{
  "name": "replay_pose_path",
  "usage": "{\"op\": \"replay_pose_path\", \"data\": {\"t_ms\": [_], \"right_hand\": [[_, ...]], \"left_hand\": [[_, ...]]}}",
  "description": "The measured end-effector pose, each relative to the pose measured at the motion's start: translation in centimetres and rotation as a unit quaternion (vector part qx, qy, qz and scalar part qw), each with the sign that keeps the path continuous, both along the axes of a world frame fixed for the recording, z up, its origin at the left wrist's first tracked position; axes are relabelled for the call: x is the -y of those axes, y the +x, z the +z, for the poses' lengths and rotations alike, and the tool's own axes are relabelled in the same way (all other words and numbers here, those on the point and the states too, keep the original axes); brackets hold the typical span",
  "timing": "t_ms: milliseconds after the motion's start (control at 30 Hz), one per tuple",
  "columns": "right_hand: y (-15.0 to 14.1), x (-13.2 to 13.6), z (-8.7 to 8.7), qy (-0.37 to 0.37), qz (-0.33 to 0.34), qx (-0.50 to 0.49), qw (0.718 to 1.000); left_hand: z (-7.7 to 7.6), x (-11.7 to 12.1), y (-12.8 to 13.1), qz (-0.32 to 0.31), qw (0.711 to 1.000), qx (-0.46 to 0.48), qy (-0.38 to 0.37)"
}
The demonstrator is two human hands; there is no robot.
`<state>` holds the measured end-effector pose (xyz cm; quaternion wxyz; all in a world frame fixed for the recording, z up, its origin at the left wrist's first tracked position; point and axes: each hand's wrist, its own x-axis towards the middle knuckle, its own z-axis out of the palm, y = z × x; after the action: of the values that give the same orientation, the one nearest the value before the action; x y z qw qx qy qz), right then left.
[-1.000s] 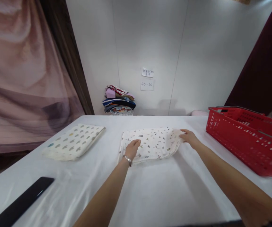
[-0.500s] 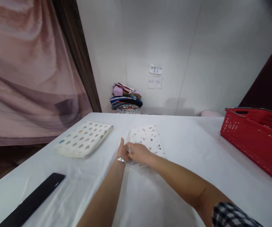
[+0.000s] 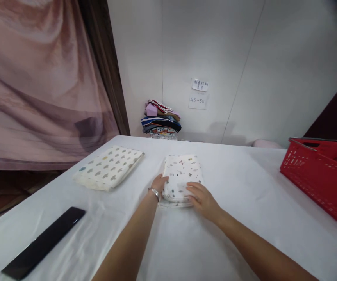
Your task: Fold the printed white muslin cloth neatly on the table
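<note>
A white cloth with small coloured prints (image 3: 181, 173) lies folded into a narrow stack at the middle of the white table (image 3: 244, 218). My left hand (image 3: 158, 182) grips its near left edge, thumb on top; a bracelet sits on that wrist. My right hand (image 3: 201, 198) rests on its near right corner with the fingers curled over the edge. A second folded cloth with grey and coloured dots (image 3: 109, 167) lies to the left, apart from both hands.
A red plastic basket (image 3: 322, 171) stands at the table's right edge. A long black flat object (image 3: 43, 242) lies at the near left. A pile of folded clothes (image 3: 161, 123) sits against the back wall under two paper notes (image 3: 199, 93). A pinkish curtain (image 3: 39, 86) hangs left.
The printed cloth was spread wide a second ago; my right hand carried its right side over to the left, folding it in half. Both hands now sit at its near edge.
</note>
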<state>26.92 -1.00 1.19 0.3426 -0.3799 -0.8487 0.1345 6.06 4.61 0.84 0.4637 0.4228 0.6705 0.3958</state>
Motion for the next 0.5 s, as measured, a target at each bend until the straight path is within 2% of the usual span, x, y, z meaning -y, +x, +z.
{"op": "replay_pose_path", "data": {"t_ms": [100,267,400,500], "right_hand": [[2.3,-0.1,-1.4,-0.027,-0.061,-0.013,0.998],[3.7,0.5,-3.1,-0.072,-0.050,0.004,0.996],[4.0,0.4,-3.5,-0.142,-0.083,-0.067,0.984],[4.4,-1.0,-3.5,-0.240,-0.163,-0.143,0.946]], "left_hand": [[-1.0,0.5,-0.3,0.020,1.000,0.003,-0.012],[-1.4,1.5,-0.9,0.025,0.999,-0.042,-0.017],[-0.9,2.2,-1.3,0.046,0.981,-0.186,0.021],[-0.9,2.5,-1.4,0.022,0.965,-0.262,-0.002]]}}
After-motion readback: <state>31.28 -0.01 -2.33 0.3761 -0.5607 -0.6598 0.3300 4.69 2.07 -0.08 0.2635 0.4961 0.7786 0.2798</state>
